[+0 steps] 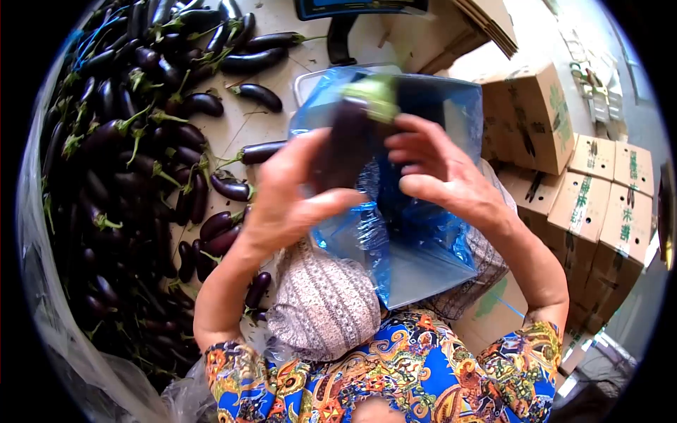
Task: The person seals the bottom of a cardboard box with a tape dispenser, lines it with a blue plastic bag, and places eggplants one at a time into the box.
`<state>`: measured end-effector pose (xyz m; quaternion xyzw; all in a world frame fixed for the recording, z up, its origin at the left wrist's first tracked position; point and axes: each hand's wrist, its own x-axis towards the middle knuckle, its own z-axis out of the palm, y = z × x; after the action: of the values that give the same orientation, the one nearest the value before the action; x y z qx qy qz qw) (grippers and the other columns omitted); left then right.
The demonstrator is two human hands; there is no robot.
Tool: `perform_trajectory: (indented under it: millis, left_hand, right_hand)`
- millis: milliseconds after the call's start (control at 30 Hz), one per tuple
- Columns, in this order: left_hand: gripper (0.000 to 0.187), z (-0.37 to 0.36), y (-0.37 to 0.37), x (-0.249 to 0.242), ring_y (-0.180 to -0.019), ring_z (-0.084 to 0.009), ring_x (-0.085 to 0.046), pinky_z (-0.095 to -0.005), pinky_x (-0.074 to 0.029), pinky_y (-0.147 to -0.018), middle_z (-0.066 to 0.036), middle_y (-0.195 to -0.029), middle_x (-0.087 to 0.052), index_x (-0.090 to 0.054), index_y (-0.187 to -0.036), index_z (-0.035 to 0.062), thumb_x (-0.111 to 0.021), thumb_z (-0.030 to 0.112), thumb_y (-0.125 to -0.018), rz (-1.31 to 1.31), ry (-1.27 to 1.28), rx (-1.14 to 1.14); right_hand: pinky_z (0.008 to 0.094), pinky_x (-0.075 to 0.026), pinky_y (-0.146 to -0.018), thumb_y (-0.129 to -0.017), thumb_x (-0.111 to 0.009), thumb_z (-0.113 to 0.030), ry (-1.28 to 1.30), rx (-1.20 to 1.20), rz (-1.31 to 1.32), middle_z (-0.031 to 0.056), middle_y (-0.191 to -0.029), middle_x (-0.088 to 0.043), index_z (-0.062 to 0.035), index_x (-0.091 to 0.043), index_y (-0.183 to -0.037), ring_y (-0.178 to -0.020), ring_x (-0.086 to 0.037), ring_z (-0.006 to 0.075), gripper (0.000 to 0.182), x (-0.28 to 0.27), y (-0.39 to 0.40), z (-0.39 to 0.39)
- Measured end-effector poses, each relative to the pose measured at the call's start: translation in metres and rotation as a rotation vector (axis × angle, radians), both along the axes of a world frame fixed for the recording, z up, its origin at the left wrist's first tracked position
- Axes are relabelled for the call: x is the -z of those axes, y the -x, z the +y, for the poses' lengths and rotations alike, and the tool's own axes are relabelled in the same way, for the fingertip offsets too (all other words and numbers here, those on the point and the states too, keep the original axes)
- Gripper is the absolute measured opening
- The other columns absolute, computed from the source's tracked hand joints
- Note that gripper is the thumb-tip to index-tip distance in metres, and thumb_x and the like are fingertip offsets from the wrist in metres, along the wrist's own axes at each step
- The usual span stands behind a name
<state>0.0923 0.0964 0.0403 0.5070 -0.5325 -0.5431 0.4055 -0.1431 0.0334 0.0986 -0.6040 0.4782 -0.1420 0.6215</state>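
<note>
An eggplant (pixel 344 144), smeared by motion, is held in my left hand (pixel 278 194) with its green stem end up. The thumb lies across its lower end and the other fingers are mostly hidden. Close to the eggplant's right side, my right hand (pixel 451 169) has its fingers curved and apart, with nothing in it. Below both hands stands a box lined with blue plastic film (pixel 462 106), between my knees. Dark shapes show inside the box, too shaded to make out.
A big heap of loose eggplants (pixel 134 169) covers the floor on the left, beside clear plastic sheeting (pixel 53 317). Stacked cardboard boxes (pixel 592 204) stand on the right. Flattened cardboard (pixel 486 25) and a blue-and-black object (pixel 360 7) are at the top.
</note>
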Motion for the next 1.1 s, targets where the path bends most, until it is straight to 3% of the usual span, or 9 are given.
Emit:
perform_trajectory:
  millis: [67, 100, 200, 333, 467, 600, 700, 967, 1100]
  left_hand:
    - [0.080, -0.009, 0.028, 0.003, -0.097, -0.0360, -0.062, -0.0383, -0.053, -0.084, -0.022, -0.112, -0.060, -0.050, -0.129, -0.0017, -0.087, 0.030, -0.066, -0.212, 0.468, 0.062]
    - [0.089, -0.006, 0.037, 0.000, -0.084, -0.0271, -0.066, -0.0312, -0.054, -0.074, -0.019, -0.114, -0.060, -0.047, -0.134, 0.0003, -0.091, 0.026, -0.061, -0.155, 0.434, 0.055]
    - [0.046, -0.003, -0.005, 0.021, -0.078, -0.0192, -0.066, -0.0303, -0.053, -0.069, -0.012, -0.094, -0.066, -0.057, -0.125, -0.0026, -0.072, 0.017, -0.086, 0.094, 0.296, 0.268]
    - [0.026, 0.029, -0.065, 0.122, -0.077, -0.0094, -0.063, -0.0204, -0.049, -0.065, -0.006, -0.091, -0.066, -0.061, -0.115, 0.0003, -0.056, 0.018, -0.097, 0.175, -0.273, -0.574]
    - [0.054, 0.045, -0.089, 0.212, -0.080, -0.0198, -0.067, -0.0293, -0.057, -0.066, -0.015, -0.105, -0.062, -0.039, -0.139, 0.0041, -0.061, 0.024, -0.093, 0.152, -0.555, -0.676]
    - [0.089, 0.017, -0.073, 0.260, -0.075, -0.0287, -0.069, -0.0357, -0.060, -0.060, -0.025, -0.121, -0.054, -0.012, -0.153, 0.0104, -0.067, 0.036, -0.088, 0.078, -0.734, -0.733]
    - [0.090, -0.007, -0.063, 0.296, -0.084, -0.0310, -0.066, -0.0355, -0.061, -0.056, -0.025, -0.130, -0.046, -0.010, -0.153, 0.0148, -0.068, 0.034, -0.087, -0.004, -0.751, -0.844]
    - [0.066, -0.006, -0.066, 0.312, -0.104, -0.0309, -0.056, -0.0391, -0.060, -0.067, -0.020, -0.128, -0.047, -0.037, -0.139, 0.0138, -0.072, 0.020, -0.083, 0.102, -0.560, -0.979]
    - [0.066, 0.004, -0.083, 0.244, -0.107, -0.0285, -0.055, -0.0384, -0.056, -0.073, -0.013, -0.135, -0.046, -0.039, -0.143, 0.0166, -0.071, 0.017, -0.085, -0.045, -0.271, -0.924]
  right_hand:
    - [0.0330, -0.045, -0.098, -0.082, -0.077, -0.029, 0.030, 0.113, -0.020, 0.0110, -0.121, -0.058, -0.0041, -0.044, -0.135, -0.111, -0.056, 0.0199, 0.067, -0.016, -0.013, 0.005]
    - [0.0323, -0.044, -0.098, -0.082, -0.075, -0.028, 0.009, 0.156, -0.007, 0.0100, -0.120, -0.058, -0.0042, -0.045, -0.134, -0.111, -0.056, 0.0190, 0.064, -0.016, -0.013, 0.006]
    - [0.0328, -0.043, -0.097, -0.081, -0.074, -0.034, -0.102, 0.151, 0.059, 0.0095, -0.118, -0.058, -0.0041, -0.047, -0.131, -0.107, -0.056, 0.0188, 0.064, -0.011, 0.010, 0.010]
    - [0.0353, -0.042, -0.097, -0.078, -0.075, -0.041, -0.286, -0.377, 0.511, 0.0148, -0.111, -0.060, -0.0017, -0.047, -0.129, -0.105, -0.057, 0.0244, 0.070, 0.016, 0.040, 0.016]
    - [0.0340, -0.053, -0.074, -0.081, -0.072, -0.034, -0.448, -0.180, 0.577, 0.0175, -0.113, -0.062, 0.0020, -0.041, -0.133, -0.099, -0.061, 0.0246, 0.070, 0.093, 0.040, 0.020]
    - [0.0371, -0.044, -0.100, -0.074, -0.076, -0.035, -0.258, -0.269, 0.764, 0.0273, -0.130, -0.055, -0.0002, -0.032, -0.142, -0.120, -0.054, 0.0379, 0.088, 0.219, 0.057, 0.020]
    - [0.0376, -0.040, -0.104, -0.075, -0.077, -0.030, -0.363, -0.370, 0.755, 0.0259, -0.133, -0.054, -0.0021, -0.030, -0.144, -0.124, -0.051, 0.0382, 0.088, 0.202, 0.040, 0.017]
    - [0.0372, -0.042, -0.102, -0.087, -0.067, -0.025, -0.492, -0.131, 0.557, 0.0232, -0.133, -0.055, -0.0046, -0.031, -0.145, -0.123, -0.051, 0.0321, 0.072, 0.222, 0.059, 0.027]
    - [0.0408, -0.047, -0.096, -0.088, -0.063, -0.033, -0.237, -0.087, 0.711, 0.0282, -0.129, -0.056, -0.0029, -0.027, -0.147, -0.115, -0.057, 0.0392, 0.075, 0.252, 0.041, 0.051]
